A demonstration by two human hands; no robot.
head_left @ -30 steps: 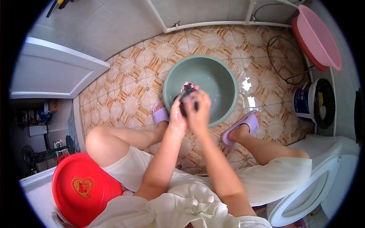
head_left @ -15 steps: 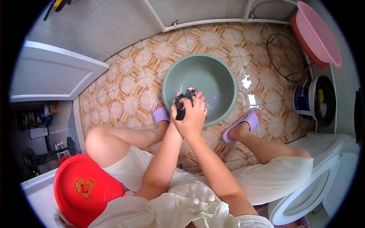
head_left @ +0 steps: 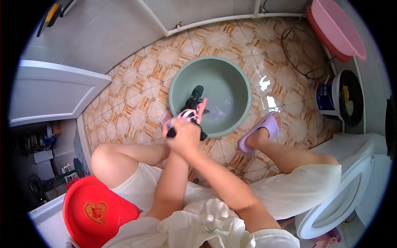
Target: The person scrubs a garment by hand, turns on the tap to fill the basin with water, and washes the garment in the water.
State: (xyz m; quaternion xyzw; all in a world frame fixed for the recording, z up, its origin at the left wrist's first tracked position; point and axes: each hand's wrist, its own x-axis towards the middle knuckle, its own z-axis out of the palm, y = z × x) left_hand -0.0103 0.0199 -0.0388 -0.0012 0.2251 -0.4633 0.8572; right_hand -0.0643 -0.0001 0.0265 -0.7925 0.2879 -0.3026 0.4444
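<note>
A black wet-looking cloth (head_left: 194, 96) with a pink-and-white striped part hangs from my hands over the near left side of a green basin (head_left: 246, 108). Its far end droops inside the basin. My right hand (head_left: 185, 134) lies on top, fingers wrapped around the bunched cloth. Mostly hidden beneath it, my left hand (head_left: 166, 134) grips the same cloth, its wrist crossed close under the right one. Dark folds stick out on both sides of the hands. A little water with suds shows on the basin floor.
A red basin (head_left: 124, 211) is at my left, near a white door (head_left: 62, 91). On the right are a bucket (head_left: 331, 99), pink basins (head_left: 337, 27) against the wall, a hose (head_left: 285, 49) and a toilet seat (head_left: 304, 227). My slippered feet flank the green basin on wet tiles.
My hands have moved down and left, toward my body. The cloth, bunched between both hands before, now stretches out with one end drooping into the basin. The camera view has shifted slightly.
</note>
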